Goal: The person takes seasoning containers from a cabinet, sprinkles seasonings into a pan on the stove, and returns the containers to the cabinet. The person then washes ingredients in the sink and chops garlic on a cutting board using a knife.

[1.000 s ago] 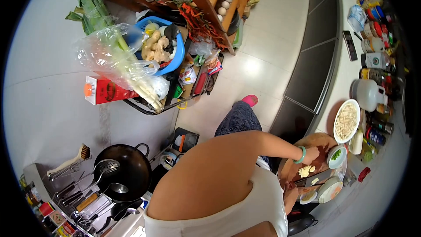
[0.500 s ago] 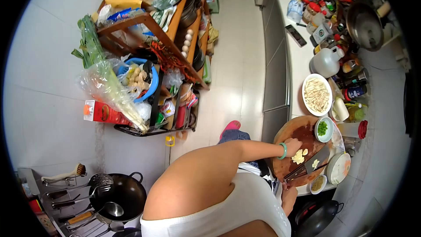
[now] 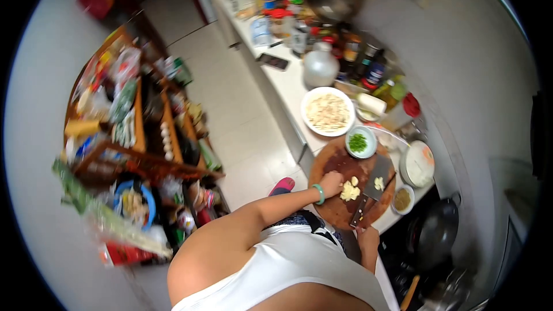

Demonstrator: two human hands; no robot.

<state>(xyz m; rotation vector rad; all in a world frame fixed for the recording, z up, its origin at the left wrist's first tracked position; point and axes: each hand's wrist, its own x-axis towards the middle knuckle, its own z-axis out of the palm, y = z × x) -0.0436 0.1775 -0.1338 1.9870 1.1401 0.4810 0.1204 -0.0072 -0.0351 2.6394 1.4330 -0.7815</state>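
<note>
My left hand, with a green bangle at the wrist, is closed on the round wooden board, just left of pale chopped pieces. Whatever its fingers hold is too small to tell. At the board's near edge my right hand has its fingers drawn together beside the end of the cleaver's handle; its grip is unclear. The cleaver's blade lies flat with a few pale pieces on it. A small bowl of chopped greens sits at the board's far edge.
Beyond the board stands a white bowl of pale strips, near a phone, a grey-white jug and several bottles. A lidded bowl and a small brown-filled bowl are at right. A wok stands lower right. Shelves fill the left.
The view has swung toward the counter, so the board and bowls appear farther left. My left hand stays beside the pale pieces; my right hand remains at the board's near edge.
</note>
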